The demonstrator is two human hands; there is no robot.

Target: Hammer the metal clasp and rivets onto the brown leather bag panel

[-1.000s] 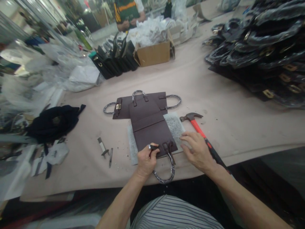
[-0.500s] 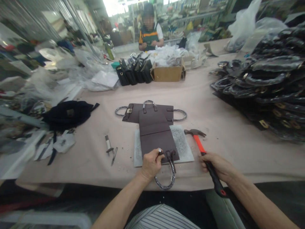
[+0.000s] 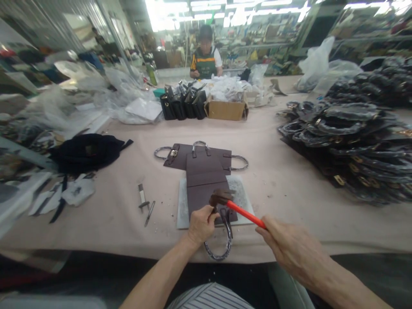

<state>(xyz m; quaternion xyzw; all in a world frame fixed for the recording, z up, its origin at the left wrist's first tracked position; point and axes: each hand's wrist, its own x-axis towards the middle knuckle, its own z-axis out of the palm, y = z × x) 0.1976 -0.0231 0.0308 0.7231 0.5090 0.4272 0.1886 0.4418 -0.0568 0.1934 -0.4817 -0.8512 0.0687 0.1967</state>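
My left hand (image 3: 202, 223) is closed around a short metal punch (image 3: 215, 210), mostly hidden by my fingers, upright on a dark brown leather bag panel (image 3: 206, 172). In my right hand (image 3: 288, 240) is a claw hammer (image 3: 246, 213) with an orange-red shaft. Its dark head lies over the top of the punch; whether they touch I cannot tell. Beside the punch, a plastic-wrapped handle (image 3: 222, 256) curves off the panel's near edge. Under the panel lies a pale stone slab (image 3: 182, 210), and another brown bag panel (image 3: 180, 161) with wrapped handles lies crosswise behind.
Two slim tools, a dark-ended one (image 3: 142, 196) and a metal rod (image 3: 149, 213), lie at left. A dark cloth bag (image 3: 88, 152) is farther left. Stacked bag pieces (image 3: 347, 137) crowd the right. Small black bags (image 3: 183, 105) and a cardboard box (image 3: 226, 110) stand at the back, before a person (image 3: 206, 60).
My right hand has swung the hammer leftward, from beside the slab to over the punch. My left hand stays in place on the panel. The camera view has tipped up slightly.
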